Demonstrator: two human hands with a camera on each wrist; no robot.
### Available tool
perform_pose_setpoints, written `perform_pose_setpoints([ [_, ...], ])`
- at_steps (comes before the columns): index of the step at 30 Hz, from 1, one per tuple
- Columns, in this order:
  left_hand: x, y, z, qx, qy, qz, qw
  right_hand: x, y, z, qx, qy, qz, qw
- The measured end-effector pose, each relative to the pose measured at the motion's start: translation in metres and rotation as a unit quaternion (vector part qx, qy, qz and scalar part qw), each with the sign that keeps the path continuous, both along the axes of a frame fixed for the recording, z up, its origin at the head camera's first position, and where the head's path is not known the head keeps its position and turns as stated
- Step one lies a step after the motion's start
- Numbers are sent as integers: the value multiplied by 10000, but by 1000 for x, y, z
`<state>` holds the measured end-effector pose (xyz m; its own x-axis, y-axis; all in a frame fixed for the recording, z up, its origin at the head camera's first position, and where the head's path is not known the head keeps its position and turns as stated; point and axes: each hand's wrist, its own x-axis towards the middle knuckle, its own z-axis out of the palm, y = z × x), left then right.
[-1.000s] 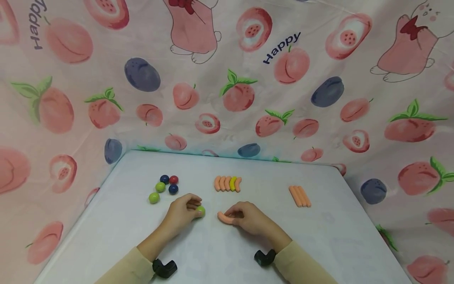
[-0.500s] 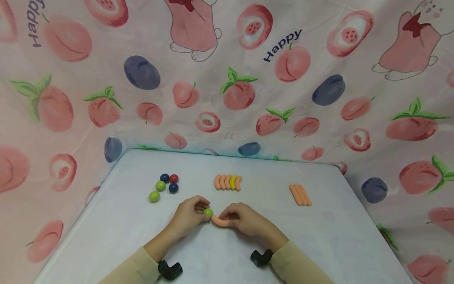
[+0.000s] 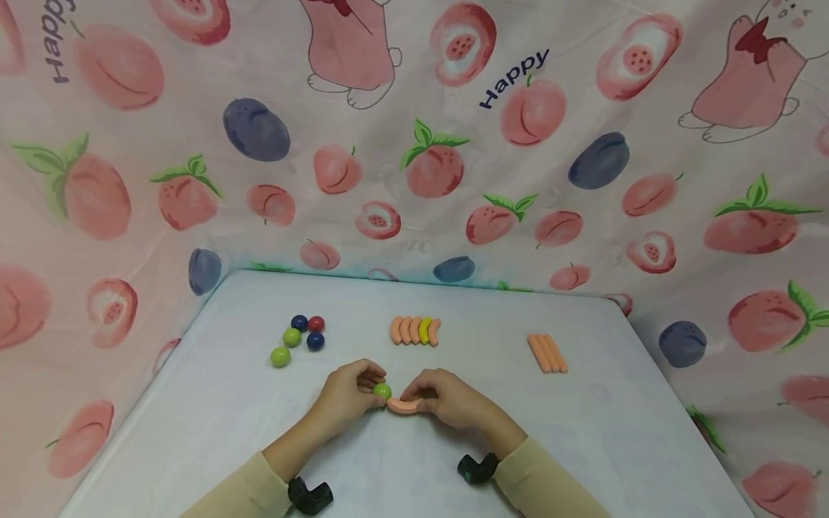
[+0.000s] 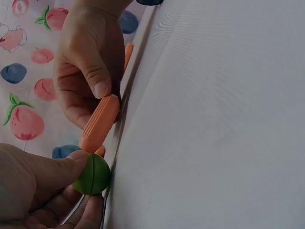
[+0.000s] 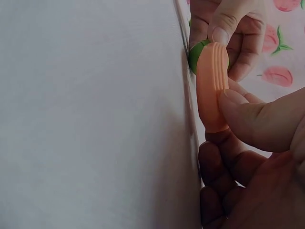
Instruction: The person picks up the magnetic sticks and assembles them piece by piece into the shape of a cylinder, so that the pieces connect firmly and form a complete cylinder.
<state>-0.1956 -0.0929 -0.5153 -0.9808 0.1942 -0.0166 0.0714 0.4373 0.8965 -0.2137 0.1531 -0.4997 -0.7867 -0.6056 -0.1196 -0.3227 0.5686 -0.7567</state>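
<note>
Left fingers (image 4: 93, 212) pinching green ball (image 3: 383, 391), right fingers (image 5: 238, 155) pinching curved orange piece (image 3: 403, 407), closer than before

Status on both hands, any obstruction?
Left hand pinches green ball. Right hand holds curved orange stick, one end by that ball. Nothing seen blocking either.

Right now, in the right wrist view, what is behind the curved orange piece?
Behind the orange piece, parts of the green ball and left hand show; the ball's middle is covered.
</note>
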Motion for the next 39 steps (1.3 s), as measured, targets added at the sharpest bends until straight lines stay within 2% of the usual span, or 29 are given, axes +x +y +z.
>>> perform_pose_setpoints([
  [14,5,-2,3,-81,-97,-170,9998,-3,6,-5,37,186,-111,9998],
  [21,7,-3,4,-71,-34,-102,9999,-4,11,-6,570,346,-728,9951],
  [28,8,-2,4,-110,3,-10,9999,-5,9,-4,697,562,-669,9937],
  [32,9,-1,5,-112,-18,23,9999,-6,10,-4,620,457,-666,9948],
  [39,9,2,6,-129,-19,87,9999,-8,17,-4,-25,-129,-650,9978],
])
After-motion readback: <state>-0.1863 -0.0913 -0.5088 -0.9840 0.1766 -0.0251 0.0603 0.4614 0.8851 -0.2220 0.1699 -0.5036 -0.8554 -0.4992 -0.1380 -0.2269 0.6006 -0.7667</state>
